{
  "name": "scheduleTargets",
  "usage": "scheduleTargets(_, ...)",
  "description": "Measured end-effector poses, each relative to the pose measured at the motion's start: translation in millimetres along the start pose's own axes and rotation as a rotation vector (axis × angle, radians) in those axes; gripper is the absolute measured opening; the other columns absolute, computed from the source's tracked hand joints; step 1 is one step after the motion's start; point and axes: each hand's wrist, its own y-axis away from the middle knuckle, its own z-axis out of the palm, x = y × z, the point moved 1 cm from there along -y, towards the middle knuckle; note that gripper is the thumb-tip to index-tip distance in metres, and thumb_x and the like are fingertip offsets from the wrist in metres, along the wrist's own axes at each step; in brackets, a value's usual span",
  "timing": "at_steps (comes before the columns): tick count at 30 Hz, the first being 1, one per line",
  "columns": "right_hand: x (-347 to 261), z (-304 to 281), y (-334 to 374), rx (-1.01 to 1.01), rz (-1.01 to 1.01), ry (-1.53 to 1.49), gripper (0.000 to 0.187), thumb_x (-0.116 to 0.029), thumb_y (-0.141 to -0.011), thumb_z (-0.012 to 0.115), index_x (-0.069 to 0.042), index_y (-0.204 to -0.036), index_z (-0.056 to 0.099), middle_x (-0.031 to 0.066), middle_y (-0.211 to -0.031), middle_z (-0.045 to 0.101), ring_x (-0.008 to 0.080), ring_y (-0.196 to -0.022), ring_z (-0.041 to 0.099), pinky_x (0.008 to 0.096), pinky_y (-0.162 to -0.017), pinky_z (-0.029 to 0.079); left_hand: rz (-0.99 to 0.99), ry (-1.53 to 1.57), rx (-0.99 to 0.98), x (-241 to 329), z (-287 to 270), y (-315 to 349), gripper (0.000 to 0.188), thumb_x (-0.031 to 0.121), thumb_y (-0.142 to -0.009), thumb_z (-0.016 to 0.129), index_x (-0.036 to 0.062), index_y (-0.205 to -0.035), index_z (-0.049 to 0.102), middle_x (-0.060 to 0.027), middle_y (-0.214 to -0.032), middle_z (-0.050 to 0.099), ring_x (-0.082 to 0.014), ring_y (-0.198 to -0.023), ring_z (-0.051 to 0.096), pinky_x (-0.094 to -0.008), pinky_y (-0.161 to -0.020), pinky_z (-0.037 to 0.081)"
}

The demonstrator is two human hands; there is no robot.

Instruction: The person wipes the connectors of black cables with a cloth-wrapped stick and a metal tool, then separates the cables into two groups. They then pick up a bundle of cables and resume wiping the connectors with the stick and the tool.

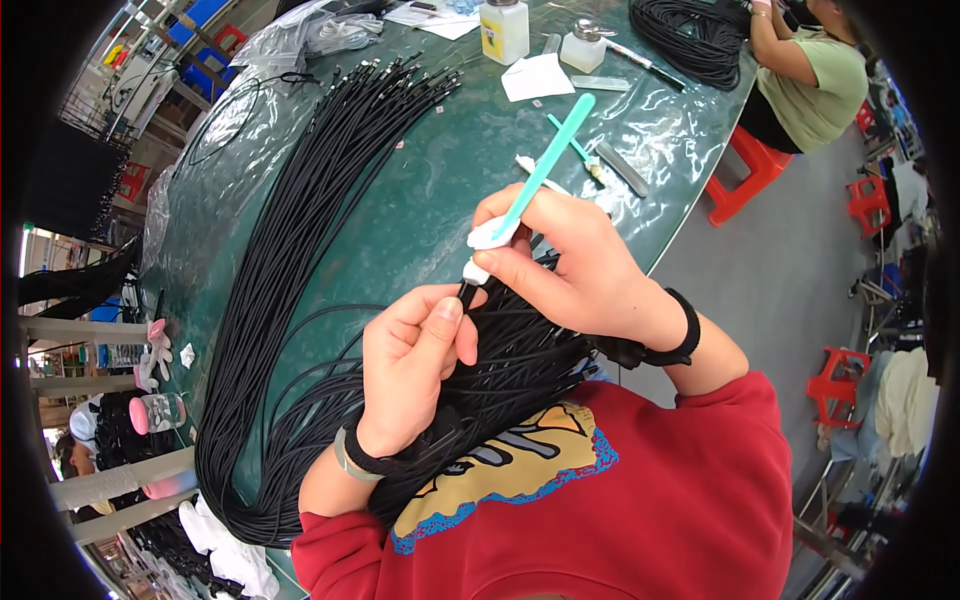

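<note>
My left hand (410,350) pinches a black cable (467,292) close to its end, thumb against fingers. Just above, at the cable's end, is a small white piece (475,271); whether it is a connector or cloth I cannot tell. My right hand (575,260) grips a teal stick (552,160) that slants up and away, with white cloth (492,234) bunched at its lower end. The right thumb is at the white piece. Under both hands, a thick bundle of black cables (270,290) curves across the table and over my lap, its metal-tipped ends fanned out at the far side.
On the green table (440,170) lie a second teal stick (572,138), a clear flat strip (622,168) and white paper (537,78). Two bottles (505,32) stand behind. At far right are a coiled black cable bundle (690,38), a seated co-worker (815,80) and a red stool (745,175).
</note>
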Motion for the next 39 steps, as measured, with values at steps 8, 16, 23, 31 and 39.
scheduleTargets(8, 46, -80, 20, 0.2, 0.325, 0.256, 0.012, -0.005, -0.077, 0.054, 0.002, -0.086, 0.053, 0.0086, -0.078, 0.056, 0.013, -0.07, 0.055, 0.0258, -0.064, 0.043, -0.026, 0.157, -0.029, -4, -5, -3, 0.02, 0.012, -0.088, 0.044, -0.0018, -0.1, 0.053, 0.0014, -0.062, 0.047, -0.0005, -0.046, 0.027, -0.0153, -0.041, 0.02)
scheduleTargets(16, 104, -109, 31, -0.01, 0.61, 1.137, 0.022, -0.015, -0.073, 0.057, 0.005, -0.083, 0.056, 0.0198, -0.078, 0.058, 0.0296, -0.076, 0.057, 0.0332, -0.07, 0.044, -0.087, 0.189, -0.065, 3, 0, 1, 0.024, 0.012, -0.087, 0.045, -0.0039, -0.104, 0.051, 0.0009, -0.064, 0.047, -0.0016, -0.047, 0.027, -0.0161, -0.041, 0.02)
scheduleTargets(23, 122, -121, 37, 0.102, 0.568, 0.937, 0.03, -0.022, -0.072, 0.06, 0.004, -0.087, 0.057, 0.0162, -0.072, 0.057, 0.0263, -0.07, 0.055, 0.0331, -0.065, 0.043, -0.109, 0.193, -0.1, 8, -3, 3, 0.027, 0.013, -0.087, 0.046, -0.0053, -0.106, 0.052, 0.0026, -0.061, 0.045, -0.0011, -0.045, 0.024, -0.0163, -0.039, 0.018)
scheduleTargets(31, 7, -33, 20, 0.072, 0.375, -0.027, 0.023, -0.017, -0.083, 0.054, 0.001, -0.096, 0.059, -0.0023, -0.075, 0.051, 0.0007, -0.053, 0.037, 0.0172, -0.047, 0.029, -0.095, 0.188, -0.103, 7, -6, 6, 0.027, 0.014, -0.087, 0.047, -0.005, -0.105, 0.053, 0.004, -0.057, 0.041, -0.0009, -0.044, 0.023, -0.0165, -0.038, 0.016)
scheduleTargets(39, -8, 7, 26, -0.096, 0.087, -0.103, 0.023, -0.011, -0.082, 0.053, 0.002, -0.101, 0.057, 0.0041, -0.076, 0.05, 0.0082, -0.061, 0.043, 0.0215, -0.053, 0.032, -0.094, 0.174, -0.063, 6, -4, 9, 0.025, 0.013, -0.086, 0.048, -0.0025, -0.104, 0.054, 0.0019, -0.058, 0.043, -0.002, -0.045, 0.025, -0.0169, -0.038, 0.018)
